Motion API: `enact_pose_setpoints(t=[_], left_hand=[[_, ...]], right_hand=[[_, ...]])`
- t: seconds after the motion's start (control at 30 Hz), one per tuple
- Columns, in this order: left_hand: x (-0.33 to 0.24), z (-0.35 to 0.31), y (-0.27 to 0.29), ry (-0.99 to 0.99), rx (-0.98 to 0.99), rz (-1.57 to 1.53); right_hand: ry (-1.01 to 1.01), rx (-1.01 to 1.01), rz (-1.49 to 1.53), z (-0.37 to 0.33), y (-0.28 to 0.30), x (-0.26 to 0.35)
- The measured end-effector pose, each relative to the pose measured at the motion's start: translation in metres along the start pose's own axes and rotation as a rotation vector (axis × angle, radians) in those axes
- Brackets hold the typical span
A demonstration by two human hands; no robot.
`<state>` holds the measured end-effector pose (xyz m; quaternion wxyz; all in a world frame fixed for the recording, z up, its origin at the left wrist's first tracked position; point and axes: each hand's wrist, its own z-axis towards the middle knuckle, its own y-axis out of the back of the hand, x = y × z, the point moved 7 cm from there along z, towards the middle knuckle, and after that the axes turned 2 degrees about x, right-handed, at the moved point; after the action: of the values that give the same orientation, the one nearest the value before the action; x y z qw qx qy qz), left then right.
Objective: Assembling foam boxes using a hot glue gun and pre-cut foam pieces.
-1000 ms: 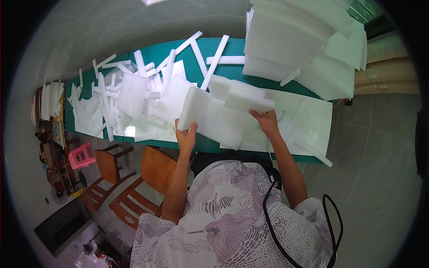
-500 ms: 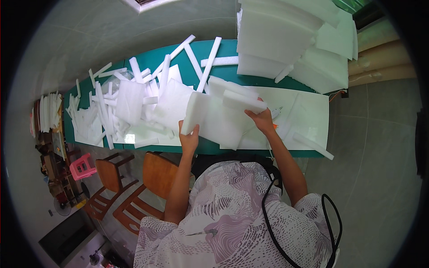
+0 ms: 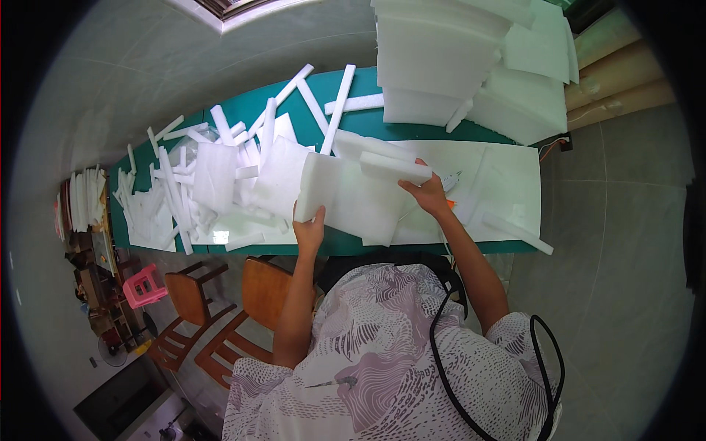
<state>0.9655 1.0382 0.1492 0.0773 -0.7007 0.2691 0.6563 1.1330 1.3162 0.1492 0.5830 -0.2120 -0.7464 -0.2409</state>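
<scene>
One left hand (image 3: 309, 231) and one right hand (image 3: 428, 194) each grip one foam piece (image 3: 318, 182) (white).

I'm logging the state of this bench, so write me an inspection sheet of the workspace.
Surface: green table, partly covered by a white board.
Job's things: left foam block and right foam block, both held; foam sheet between them.
Clutter: loose foam strips, mostly piled leftward; foam stack at far right.
Grips: left grip and right grip, each closed on its block.
Cables: black cable across the printed shirt.
Surroundings: wooden chairs and pink stool, left.
</scene>
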Motion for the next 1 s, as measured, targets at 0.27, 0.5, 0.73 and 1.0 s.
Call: enact_pose_setpoints(t=[0.27, 0.5, 0.73, 1.0], left_hand=[[-0.087, 0.017, 0.024, -0.022, -0.015, 0.383], [-0.104, 0.036, -0.004, -0.198, 0.217, 0.540], [-0.098, 0.052, -0.033, -0.234, 0.351, 0.586], [-0.088, 0.061, -0.042, -0.269, 0.422, 0.569]], right_hand=[[-0.057, -0.030, 0.020, -0.004, 0.008, 0.002], [-0.063, -0.073, 0.009, -0.006, 0.011, 0.001], [-0.057, -0.048, 0.033, -0.006, 0.014, -0.007], [0.031, -0.020, -0.058, -0.002, 0.014, 0.004]])
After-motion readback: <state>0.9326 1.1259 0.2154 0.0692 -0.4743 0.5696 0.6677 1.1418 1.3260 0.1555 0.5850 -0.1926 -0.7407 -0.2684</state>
